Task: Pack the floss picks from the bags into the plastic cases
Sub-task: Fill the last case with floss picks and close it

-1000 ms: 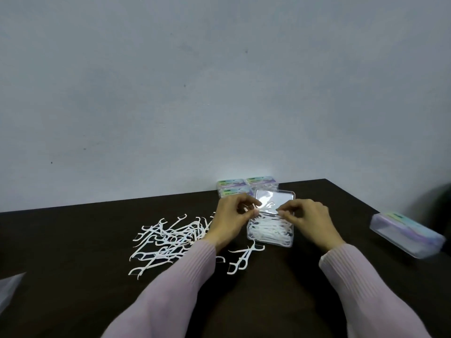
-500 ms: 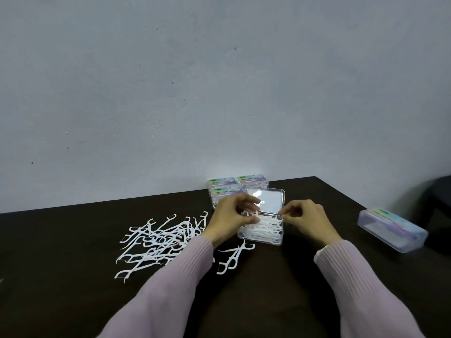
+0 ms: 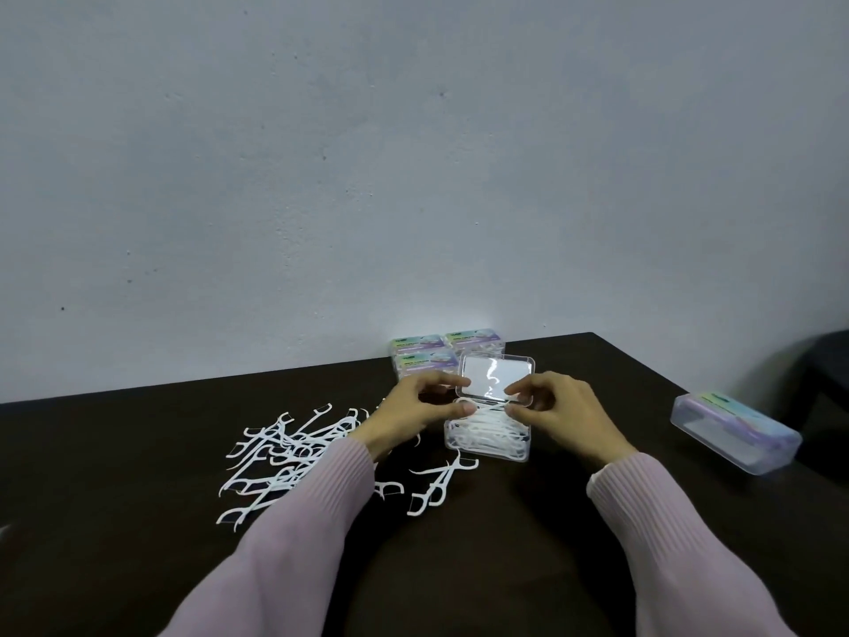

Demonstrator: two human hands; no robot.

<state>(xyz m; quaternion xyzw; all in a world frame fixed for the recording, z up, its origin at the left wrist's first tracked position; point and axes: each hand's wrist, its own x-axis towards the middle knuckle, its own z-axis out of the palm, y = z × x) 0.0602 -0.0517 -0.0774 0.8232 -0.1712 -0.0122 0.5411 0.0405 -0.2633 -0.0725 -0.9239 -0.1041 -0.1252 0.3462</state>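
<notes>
A clear plastic case [image 3: 488,445] holding white floss picks sits mid-table, its lid [image 3: 497,375] raised toward the wall. My left hand [image 3: 413,411] and my right hand [image 3: 558,413] hover over the case's far side, thumbs and fingertips pinching at the lid's lower edge; a floss pick seems to lie between the thumbs. A pile of loose white floss picks [image 3: 285,452] spreads left of my left arm. A few more picks [image 3: 436,487] lie in front of the case.
Three closed cases with coloured labels [image 3: 429,354] stand against the wall behind the open case. Another closed clear case [image 3: 735,432] lies near the table's right edge. The dark table [image 3: 505,544] ends at the wall; a dark chair shows at far right.
Both hands stayed at the case, fingers shifting slightly at the lid edge. The view swung a little, so everything sits slightly further left in frame.
</notes>
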